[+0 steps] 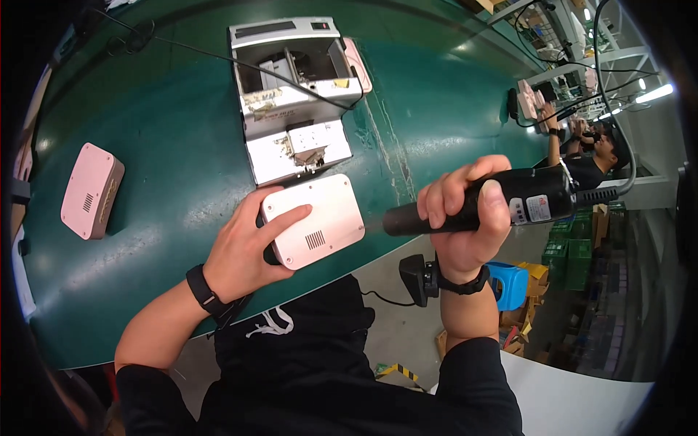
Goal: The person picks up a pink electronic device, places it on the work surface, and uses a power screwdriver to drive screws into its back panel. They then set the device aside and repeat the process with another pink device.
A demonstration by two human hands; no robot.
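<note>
My left hand [236, 251] grips the left side of a pale pink plastic case [331, 207], its index finger lying across the upper face. The case has a slotted vent and corner screw holes, and rests at the table's near edge. In my right hand [469, 247] is a black corded electric screwdriver [549, 190], held nearly level with its nose toward the case. Its thin bit is faint and meets the screw hole at the right corner; whether it touches a screw I cannot tell.
Just beyond the case stands a grey-white screw feeder [294, 109] with a cable across it. A second pink case [91, 192] lies at left on the green table [174, 167]. Another pink part [358, 65] sits behind the feeder. A co-worker [592, 163] is at far right.
</note>
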